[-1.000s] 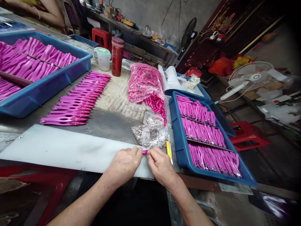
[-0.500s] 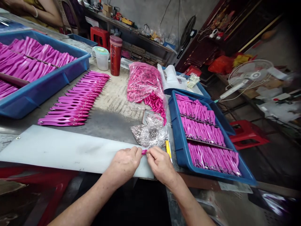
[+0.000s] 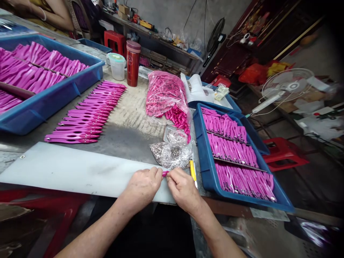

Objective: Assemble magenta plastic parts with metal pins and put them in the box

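Between my two hands, over the right part of the white board (image 3: 75,168), is a small glossy magenta piece (image 3: 165,173). My left hand (image 3: 143,182) pinches it from the left. The fingers of my right hand (image 3: 183,186) close on its other end, so most of it is hidden. Just beyond the hands lie small silvery metal parts (image 3: 158,150) in and beside clear plastic. Behind them, similar magenta pieces (image 3: 176,116) spill from a clear bag (image 3: 165,87). A yellow-handled tool (image 3: 192,170) rests beside my right hand.
A row of magenta slim handles (image 3: 83,116) lies left of centre. Blue trays (image 3: 80,86) filled with purple parts stand at left; another blue tray (image 3: 206,172) is at right. A red tumbler (image 3: 133,66) and a lidded tub (image 3: 117,68) stand farther back. A person's arm (image 3: 57,16) shows at upper left.
Both hands keep hold of the magenta piece in almost the same spot. My right fingers have shifted very slightly towards the left; the whole view has moved a little.
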Demonstrator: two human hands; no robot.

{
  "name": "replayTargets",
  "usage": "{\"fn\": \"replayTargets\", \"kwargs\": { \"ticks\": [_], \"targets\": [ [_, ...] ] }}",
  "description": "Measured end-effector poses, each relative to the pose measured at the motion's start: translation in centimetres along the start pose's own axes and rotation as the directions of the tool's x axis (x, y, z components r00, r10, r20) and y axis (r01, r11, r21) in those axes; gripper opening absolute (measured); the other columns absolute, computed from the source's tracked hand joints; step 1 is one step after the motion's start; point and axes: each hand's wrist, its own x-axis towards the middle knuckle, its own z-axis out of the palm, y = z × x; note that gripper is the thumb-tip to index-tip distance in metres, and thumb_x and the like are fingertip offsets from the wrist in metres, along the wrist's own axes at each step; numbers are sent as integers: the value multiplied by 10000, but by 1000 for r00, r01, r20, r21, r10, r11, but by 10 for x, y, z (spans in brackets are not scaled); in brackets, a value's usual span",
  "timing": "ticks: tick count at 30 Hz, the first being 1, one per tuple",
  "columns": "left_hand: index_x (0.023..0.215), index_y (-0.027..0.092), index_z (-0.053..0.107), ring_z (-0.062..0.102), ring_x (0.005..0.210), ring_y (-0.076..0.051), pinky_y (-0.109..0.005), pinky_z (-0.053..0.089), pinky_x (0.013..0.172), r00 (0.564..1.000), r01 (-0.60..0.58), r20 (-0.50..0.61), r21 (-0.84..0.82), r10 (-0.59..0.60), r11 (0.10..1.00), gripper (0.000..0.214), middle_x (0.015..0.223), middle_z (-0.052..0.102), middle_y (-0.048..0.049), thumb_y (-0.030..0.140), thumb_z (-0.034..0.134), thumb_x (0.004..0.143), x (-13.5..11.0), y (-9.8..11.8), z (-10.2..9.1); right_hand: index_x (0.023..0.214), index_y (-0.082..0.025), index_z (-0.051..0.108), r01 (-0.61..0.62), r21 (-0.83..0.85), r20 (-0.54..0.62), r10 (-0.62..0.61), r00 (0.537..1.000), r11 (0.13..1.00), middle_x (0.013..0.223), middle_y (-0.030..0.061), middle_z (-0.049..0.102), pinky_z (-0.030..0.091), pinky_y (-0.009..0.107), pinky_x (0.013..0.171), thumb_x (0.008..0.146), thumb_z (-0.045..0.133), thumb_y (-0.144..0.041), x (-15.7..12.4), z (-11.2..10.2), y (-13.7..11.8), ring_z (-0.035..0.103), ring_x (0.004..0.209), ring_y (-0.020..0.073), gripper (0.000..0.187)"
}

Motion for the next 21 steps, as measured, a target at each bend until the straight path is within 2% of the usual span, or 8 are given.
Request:
{"fn": "replayTargets", "kwargs": {
  "ticks": [12, 17, 21],
  "targets": [
    [793, 174, 464, 530, 543, -172, -274, 422, 471, 1000, 14, 6, -14, -14, 1000, 134, 650, 499, -11, 130, 347, 838, 2, 0, -1, 587, -179, 470, 1, -33, -2, -1, 1000, 999, 603, 14, 491, 360, 234, 553, 808, 382, -144, 1, -1, 1, 472, 589, 128, 240],
    [781, 175, 469, 534, 539, -171, -270, 417, 467, 1000, 22, -4, -24, -22, 999, 137, 645, 507, -8, 132, 352, 838, 2, 0, -3, 635, -177, 489, 2, -3, 25, -2, 1000, 1000, 650, 22, 515, 372, 236, 576, 818, 381, -152, -2, 1, 1, 485, 615, 130, 214],
    [769, 181, 474, 544, 539, -166, -262, 412, 472, 999, 42, -17, -46, -43, 998, 135, 634, 516, -2, 152, 363, 839, 3, 0, -4, 589, -183, 456, -14, 9, 0, 14, 1000, 1000, 599, 1, 479, 352, 231, 549, 813, 395, -156, -2, 1, 0, 464, 580, 121, 234]
  ]
}}
